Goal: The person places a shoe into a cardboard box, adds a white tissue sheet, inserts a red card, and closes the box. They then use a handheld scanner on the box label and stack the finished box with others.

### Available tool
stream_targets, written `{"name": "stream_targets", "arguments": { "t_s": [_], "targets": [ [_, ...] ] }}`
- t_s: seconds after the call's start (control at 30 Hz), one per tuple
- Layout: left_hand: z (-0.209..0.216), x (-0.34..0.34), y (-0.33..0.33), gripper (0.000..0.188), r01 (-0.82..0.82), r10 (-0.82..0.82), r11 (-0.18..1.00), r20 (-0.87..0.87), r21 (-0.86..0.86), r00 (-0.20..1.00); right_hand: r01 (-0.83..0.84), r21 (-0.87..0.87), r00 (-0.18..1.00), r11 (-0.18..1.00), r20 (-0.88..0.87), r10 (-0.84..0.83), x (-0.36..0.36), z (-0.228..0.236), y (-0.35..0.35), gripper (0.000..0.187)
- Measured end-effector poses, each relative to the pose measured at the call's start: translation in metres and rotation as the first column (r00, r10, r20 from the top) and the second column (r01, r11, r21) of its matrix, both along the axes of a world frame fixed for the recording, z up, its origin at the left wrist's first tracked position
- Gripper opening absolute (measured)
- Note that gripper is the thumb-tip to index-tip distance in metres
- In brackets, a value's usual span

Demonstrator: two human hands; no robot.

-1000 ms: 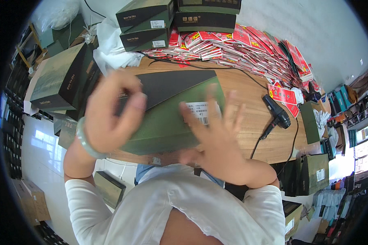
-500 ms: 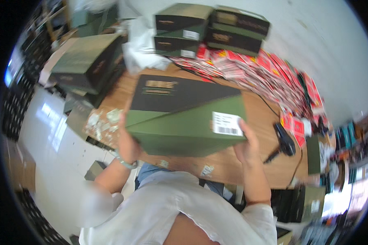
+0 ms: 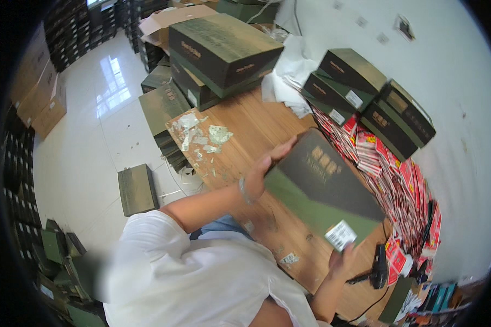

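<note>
A dark grey and green shoebox-like carton point(image 3: 316, 188) is held up over the wooden table, tilted, with its printed face toward me. My left hand point(image 3: 263, 173), a bracelet at its wrist, grips the carton's left end, some fingers curling behind it. At the near right end my right hand point(image 3: 340, 260) holds the edge close to a white barcode label point(image 3: 340, 235). Part of that hand's grip is hidden by the carton.
Stacked green-black cartons point(image 3: 223, 52) stand at the table's far left, more cartons point(image 3: 354, 82) against the wall. Red-and-white packets point(image 3: 403, 185) pile along the right edge near a black hair dryer point(image 3: 379, 267). Torn label scraps point(image 3: 202, 133) litter the table's left corner. One carton point(image 3: 138, 189) lies on the floor.
My view has swung to the left, showing more floor and shelving. The carton, still in both hands, appears turned and further right in the picture.
</note>
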State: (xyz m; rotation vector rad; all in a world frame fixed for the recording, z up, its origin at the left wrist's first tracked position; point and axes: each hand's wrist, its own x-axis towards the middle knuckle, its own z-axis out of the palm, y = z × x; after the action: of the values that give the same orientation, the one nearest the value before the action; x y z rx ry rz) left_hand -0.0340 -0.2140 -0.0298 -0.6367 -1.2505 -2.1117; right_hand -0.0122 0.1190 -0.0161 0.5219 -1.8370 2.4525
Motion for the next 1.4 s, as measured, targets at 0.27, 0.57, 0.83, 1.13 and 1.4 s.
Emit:
{"name": "stream_targets", "arguments": {
  "t_s": [0.27, 0.57, 0.83, 1.13, 1.4],
  "targets": [
    [-0.043, 0.104, -0.03, 0.067, 0.237, -0.547, 0.829, 0.649, 0.506, 0.529, -0.356, -0.451, 0.721, 0.818, 0.424, 0.548, 0.066, 0.007, -0.029, 0.09],
    [-0.006, 0.037, -0.15, 0.09, -0.286, 0.173, 0.958, 0.785, 0.006, 0.595, -0.056, -0.028, 0.686, 0.998, 0.725, 0.059, 0.074, -0.045, -0.035, 0.06],
    [0.107, -0.057, -0.229, 0.13, -0.289, 0.035, 0.945, 0.827, 0.156, 0.561, -0.034, -0.054, 0.657, 0.998, 0.752, 0.063, 0.071, -0.08, -0.021, 0.061],
    [0.08, -0.1, -0.25, 0.109, -0.339, 0.036, 0.922, 0.83, 0.187, 0.556, -0.126, -0.105, 0.55, 0.986, 0.82, 0.158, 0.067, -0.051, -0.023, 0.067],
    [0.034, -0.005, -0.187, 0.074, 0.023, -0.188, 0.937, 0.448, 0.348, 0.874, -0.177, -0.157, 0.582, 0.972, 0.78, 0.232, 0.054, -0.05, -0.007, 0.068]
  ]
}}
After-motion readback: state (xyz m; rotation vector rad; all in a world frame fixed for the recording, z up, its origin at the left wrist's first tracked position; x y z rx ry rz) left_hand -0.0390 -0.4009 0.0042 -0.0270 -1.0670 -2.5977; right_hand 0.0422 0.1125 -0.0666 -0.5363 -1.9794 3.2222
